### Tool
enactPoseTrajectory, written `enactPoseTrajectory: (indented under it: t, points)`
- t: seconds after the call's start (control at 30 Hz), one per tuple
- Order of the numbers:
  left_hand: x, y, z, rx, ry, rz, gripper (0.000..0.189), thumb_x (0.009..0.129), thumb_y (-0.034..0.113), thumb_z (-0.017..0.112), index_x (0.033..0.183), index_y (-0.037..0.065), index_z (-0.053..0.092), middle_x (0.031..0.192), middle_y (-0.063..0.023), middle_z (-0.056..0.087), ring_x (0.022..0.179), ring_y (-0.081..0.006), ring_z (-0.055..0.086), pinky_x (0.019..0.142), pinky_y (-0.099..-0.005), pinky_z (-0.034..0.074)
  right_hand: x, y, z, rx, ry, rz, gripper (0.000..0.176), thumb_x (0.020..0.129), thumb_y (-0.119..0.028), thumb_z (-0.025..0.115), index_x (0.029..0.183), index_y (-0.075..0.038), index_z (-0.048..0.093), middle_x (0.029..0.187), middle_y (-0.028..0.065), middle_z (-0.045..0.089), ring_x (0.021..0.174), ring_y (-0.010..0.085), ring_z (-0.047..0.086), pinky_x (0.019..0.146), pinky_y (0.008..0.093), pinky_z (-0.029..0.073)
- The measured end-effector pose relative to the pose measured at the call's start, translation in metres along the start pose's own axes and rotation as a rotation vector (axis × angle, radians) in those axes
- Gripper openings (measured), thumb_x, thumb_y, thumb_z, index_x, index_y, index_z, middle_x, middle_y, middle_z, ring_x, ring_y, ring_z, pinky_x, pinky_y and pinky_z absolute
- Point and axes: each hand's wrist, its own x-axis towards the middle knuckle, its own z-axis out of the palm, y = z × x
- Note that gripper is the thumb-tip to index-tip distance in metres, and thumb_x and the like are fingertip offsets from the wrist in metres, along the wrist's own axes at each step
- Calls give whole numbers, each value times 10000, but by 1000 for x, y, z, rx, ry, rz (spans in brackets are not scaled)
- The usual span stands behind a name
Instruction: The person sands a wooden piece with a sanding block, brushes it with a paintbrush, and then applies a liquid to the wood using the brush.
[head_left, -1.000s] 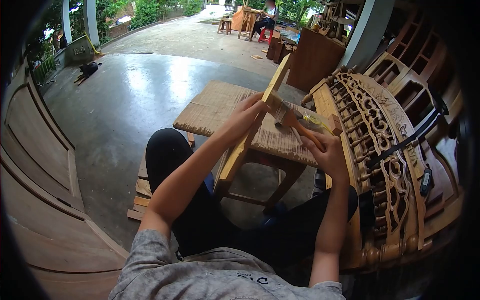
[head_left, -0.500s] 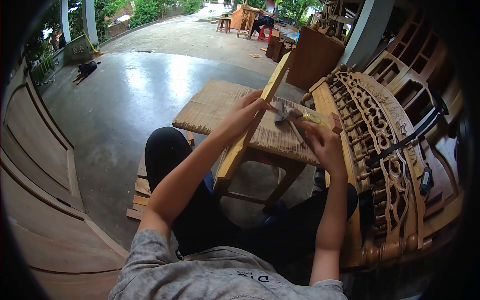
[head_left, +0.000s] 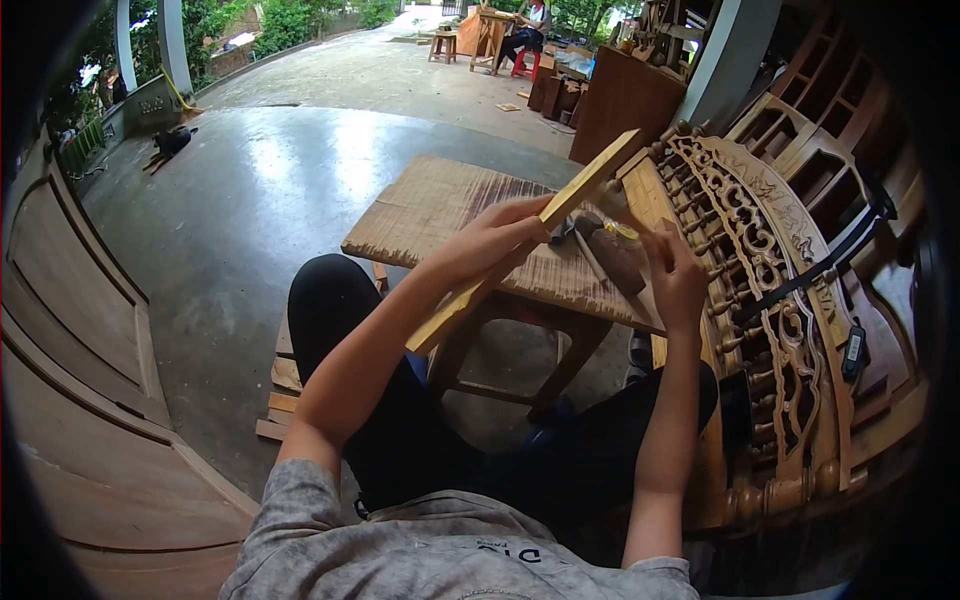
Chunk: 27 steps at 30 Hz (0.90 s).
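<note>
A long, pale yellow-brown wooden strip [head_left: 590,180] slants upward to the right over the low work table. My left hand [head_left: 500,235] is closed around its middle. My right hand [head_left: 676,275] is closed on a slim brown tool [head_left: 632,214], smeared by motion, that points toward the strip; its kind cannot be made out. On the table beneath, a hammer [head_left: 590,255] lies beside a dark reddish-brown wooden block [head_left: 616,262]. Something yellow [head_left: 622,230] shows behind them, partly hidden.
The low table [head_left: 410,215] has a rough, splintered top. Carved wooden furniture [head_left: 770,250] leans close on my right, door panels [head_left: 75,290] stand at left. Wood offcuts [head_left: 283,390] lie by my knee. Another person [head_left: 530,30] sits far off.
The strip has tipped further right, its top end now lower and its near end shifted left. My right hand has moved slightly up and right, with its tool turned upward.
</note>
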Motion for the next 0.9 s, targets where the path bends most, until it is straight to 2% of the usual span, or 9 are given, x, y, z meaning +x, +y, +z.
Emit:
enactPoseTrajectory:
  t: [0.13,0.27,0.37,0.47,0.57,0.67,0.87,0.9]
  points:
    - [-2,9,1,-81,1,42,644,994,193,565,1619,102,435,956,11,536,651,-55,482,546,-229,413,1,13,4,92,93,118,415,1030,-424,678,972,-15,719,780,176,704,724,329,722,649,409,518]
    - [-2,7,3,-179,112,7,648,988,160,572,1616,80,429,924,15,521,617,-48,459,509,-220,371,-1,-5,-4,119,0,14,364,1001,-397,715,964,-34,730,723,149,668,647,282,679,616,388,492]
    - [3,-4,-5,-282,102,-29,644,990,157,566,1614,79,431,918,22,507,606,-48,447,501,-223,349,-7,-40,-12,174,-107,-97,271,978,-324,739,959,-54,734,686,139,634,604,267,643,589,369,472]
    - [6,-10,-13,-282,60,-48,644,986,155,566,1612,81,435,928,25,496,615,-46,446,506,-222,338,-8,-39,-7,119,-74,-129,256,987,-314,733,969,-58,735,694,138,646,618,283,658,595,374,481]
    - [2,-7,-8,-163,-6,-50,650,988,168,563,1618,89,427,931,21,498,641,-54,465,539,-227,381,-4,-22,-1,99,70,-70,265,995,-326,732,983,-61,737,733,135,680,648,298,682,608,388,496]
    - [0,-1,-1,-58,-62,38,647,994,185,553,1623,99,426,943,20,504,670,-66,488,580,-235,422,-2,3,4,5,164,-45,306,1010,-361,719,993,-55,737,785,143,713,695,303,712,633,392,514]
    - [4,-6,0,25,-124,89,624,1006,209,545,1611,93,448,1000,-15,583,738,-80,529,624,-248,460,2,7,-6,-55,215,258,488,1041,-517,620,1069,-51,761,897,143,773,799,320,751,710,385,552]
    - [4,-7,1,40,-122,103,623,1005,211,547,1609,91,452,1012,-20,595,744,-82,533,628,-250,463,3,9,-9,-85,198,292,535,1044,-558,585,1117,-61,768,954,148,789,856,342,760,739,400,565]
